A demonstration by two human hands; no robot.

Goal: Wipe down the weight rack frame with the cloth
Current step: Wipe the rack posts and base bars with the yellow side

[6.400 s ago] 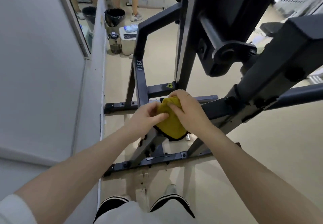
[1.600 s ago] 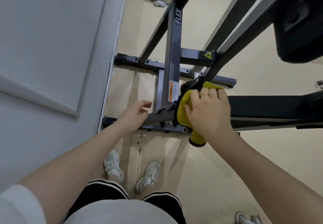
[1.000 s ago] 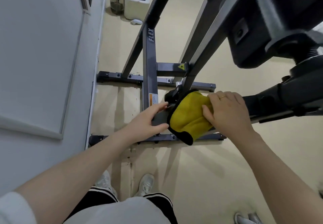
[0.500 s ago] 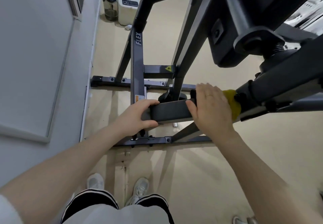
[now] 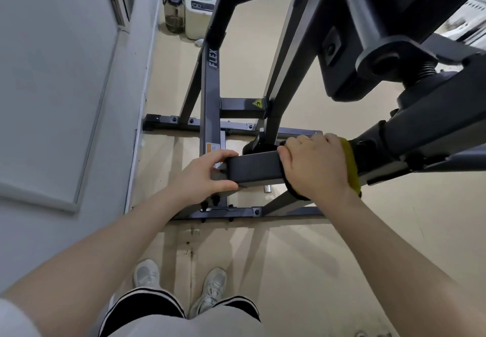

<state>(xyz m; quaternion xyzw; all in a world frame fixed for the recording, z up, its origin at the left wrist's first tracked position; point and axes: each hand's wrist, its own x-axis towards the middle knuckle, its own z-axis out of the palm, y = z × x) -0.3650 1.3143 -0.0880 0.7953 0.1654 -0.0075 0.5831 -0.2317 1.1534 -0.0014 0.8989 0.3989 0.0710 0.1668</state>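
Beige gym floor, right hand [image 5: 317, 164] wrapping yellow cloth [image 5: 351, 164] round frame bar [image 5: 253, 167], left hand [image 5: 202, 176] gripping bar end

Our clothes from above

We wear a white short sleeve [image 5: 13, 318], black shorts [image 5: 142, 307] with white stripes at the hems, a light grey top [image 5: 184, 326], and pale grey-white sneakers [image 5: 210, 289]; our forearms are bare.

Bright, even indoor light on your view; soft shadows fall toward you across the floor [image 5: 302, 257], wide-angle bending curves the wall [image 5: 52, 100] at left, and the top right corner looks blurred
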